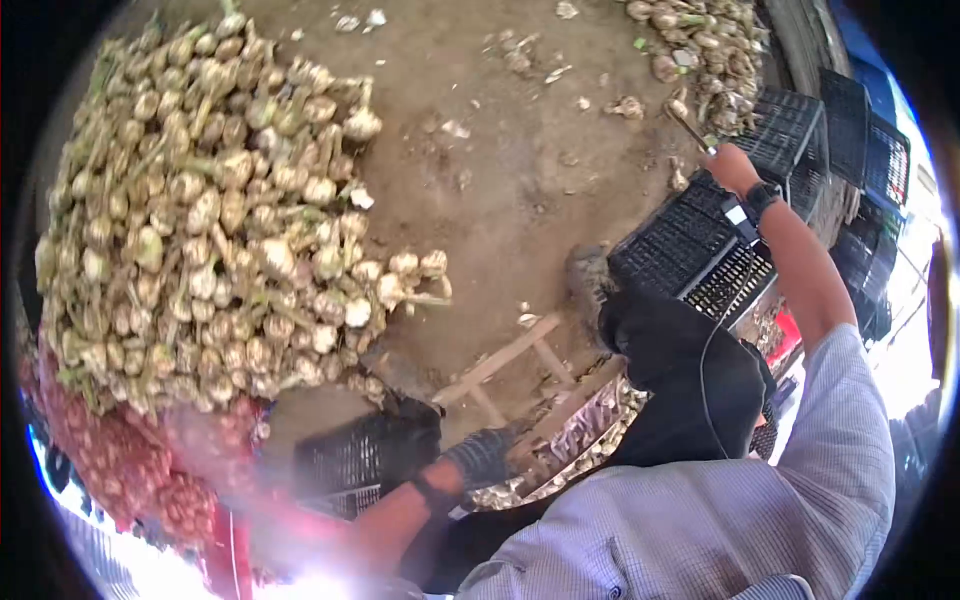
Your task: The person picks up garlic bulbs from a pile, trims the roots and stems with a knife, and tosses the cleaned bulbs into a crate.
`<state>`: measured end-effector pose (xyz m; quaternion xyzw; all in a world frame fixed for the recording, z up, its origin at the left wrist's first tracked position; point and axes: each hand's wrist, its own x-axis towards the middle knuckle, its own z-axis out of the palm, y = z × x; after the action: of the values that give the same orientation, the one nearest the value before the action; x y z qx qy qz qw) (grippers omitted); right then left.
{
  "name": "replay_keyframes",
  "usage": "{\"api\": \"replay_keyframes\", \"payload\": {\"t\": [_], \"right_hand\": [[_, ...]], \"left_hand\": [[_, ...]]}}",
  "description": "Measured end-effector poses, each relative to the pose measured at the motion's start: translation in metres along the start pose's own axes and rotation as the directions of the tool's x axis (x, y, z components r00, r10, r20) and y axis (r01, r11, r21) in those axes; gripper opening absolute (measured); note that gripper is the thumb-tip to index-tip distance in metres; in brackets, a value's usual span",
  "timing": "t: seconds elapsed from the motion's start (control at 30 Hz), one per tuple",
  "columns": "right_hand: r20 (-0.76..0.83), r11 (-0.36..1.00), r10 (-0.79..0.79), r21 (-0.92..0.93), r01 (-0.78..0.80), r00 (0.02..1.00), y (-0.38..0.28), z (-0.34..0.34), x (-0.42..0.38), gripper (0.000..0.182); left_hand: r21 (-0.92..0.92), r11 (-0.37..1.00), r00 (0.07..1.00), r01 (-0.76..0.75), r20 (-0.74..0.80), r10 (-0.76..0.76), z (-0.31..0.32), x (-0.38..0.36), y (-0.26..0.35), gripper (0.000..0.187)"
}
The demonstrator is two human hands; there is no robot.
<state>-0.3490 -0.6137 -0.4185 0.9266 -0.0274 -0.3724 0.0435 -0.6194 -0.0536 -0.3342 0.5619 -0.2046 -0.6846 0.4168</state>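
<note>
My right hand (733,168), bare with a dark watch on the wrist, reaches far to the upper right. Its fingers are closed around a thin stick-like tool (690,127), whose far end points at a small heap of garlic bulbs (715,60). My left hand (482,457) wears a dark grey glove and is low in the middle, beside a wooden frame (510,355). The glove's fingers blend into the shadow at the wood. Garlic bulbs and peelings (590,450) lie below the frame, close to my left hand.
A large pile of garlic (210,220) with stems covers the left ground. Filled red mesh bags (130,465) stand below it. Black plastic crates (680,240) are beside my right arm, with another crate (340,460) at lower left. A cable (706,370) runs over my leg.
</note>
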Motion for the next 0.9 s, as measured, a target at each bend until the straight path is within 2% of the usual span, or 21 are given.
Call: {"api": "replay_keyframes", "payload": {"t": [0.07,0.1,0.17,0.2,0.27,0.3,0.4,0.53,0.6,0.63,0.67,0.7,0.77,0.8,0.87,0.9], "right_hand": [[0.046,0.999,0.011,0.03,-0.012,0.999,-0.018,-0.009,0.002,0.036],[0.094,0.999,-0.014,-0.047,0.019,0.995,-0.038,-0.014,0.003,0.029],[0.066,0.974,0.102,0.197,-0.113,0.993,-0.05,0.001,0.013,0.034],[0.081,0.966,0.099,0.23,-0.115,0.992,-0.057,0.003,0.011,0.035],[0.094,0.947,0.086,0.303,-0.111,0.992,-0.086,-0.002,0.006,0.039],[0.148,0.936,0.069,0.332,-0.115,0.987,-0.102,-0.014,0.003,0.036],[-0.066,0.97,-0.058,0.232,0.072,0.996,-0.123,-0.026,-0.001,0.036],[-0.185,0.958,-0.178,0.194,0.213,0.966,-0.142,-0.079,0.001,0.036],[-0.225,0.941,-0.21,0.217,0.258,0.952,-0.154,-0.118,-0.002,0.034],[-0.269,0.932,-0.227,0.217,0.289,0.936,-0.155,-0.134,-0.003,0.034],[-0.313,0.923,-0.247,0.213,0.321,0.917,-0.155,-0.148,-0.004,0.034],[-0.485,0.875,-0.302,0.201,0.441,0.821,-0.152,-0.155,-0.004,0.035],[-0.495,0.884,-0.246,0.237,0.402,0.833,-0.168,-0.197,-0.03,0.037],[-0.497,0.882,-0.23,0.258,0.395,0.837,-0.18,-0.216,-0.045,0.039],[-0.568,0.879,-0.189,0.266,0.396,0.801,-0.183,-0.239,-0.071,0.044],[-0.558,0.857,-0.187,0.31,0.412,0.808,-0.182,-0.252,-0.082,0.046]], "left_hand": [[0.045,0.973,0.963,-0.225,-0.143,0.229,0.055,0.023,-0.03,0.066],[-0.035,0.987,0.986,-0.159,-0.045,0.158,0.034,0.028,-0.007,0.059],[0.007,1.0,0.999,-0.029,0.034,0.029,0.057,0.061,-0.045,0.051],[0.015,0.998,0.995,0.061,0.084,-0.062,0.061,0.072,-0.058,0.047],[0.038,0.964,0.946,0.264,0.185,-0.266,0.056,0.091,-0.079,0.039],[0.051,0.925,0.896,0.375,0.234,-0.376,0.046,0.094,-0.085,0.036],[0.141,0.91,0.919,0.39,0.004,-0.394,0.026,0.091,-0.098,0.037],[0.268,0.861,0.886,0.431,-0.307,-0.348,0.001,0.09,-0.091,0.038],[0.341,0.678,0.753,0.651,-0.404,-0.519,-0.086,0.08,-0.026,0.042],[0.411,0.657,0.721,0.632,-0.622,-0.304,-0.1,0.078,-0.032,0.041],[0.476,0.616,0.634,0.628,-0.772,-0.05,-0.109,0.08,-0.043,0.041],[0.484,0.551,0.562,0.679,-0.827,0.034,-0.117,0.09,-0.056,0.04],[0.449,0.414,0.399,0.792,-0.894,0.205,-0.133,0.109,-0.091,0.037],[0.347,0.536,0.392,0.77,-0.919,0.033,-0.139,0.114,-0.107,0.037],[0.075,0.722,0.402,0.688,-0.867,-0.294,-0.15,0.123,-0.128,0.037],[0.118,0.711,0.395,0.693,-0.888,-0.237,-0.153,0.115,-0.123,0.036]]}}
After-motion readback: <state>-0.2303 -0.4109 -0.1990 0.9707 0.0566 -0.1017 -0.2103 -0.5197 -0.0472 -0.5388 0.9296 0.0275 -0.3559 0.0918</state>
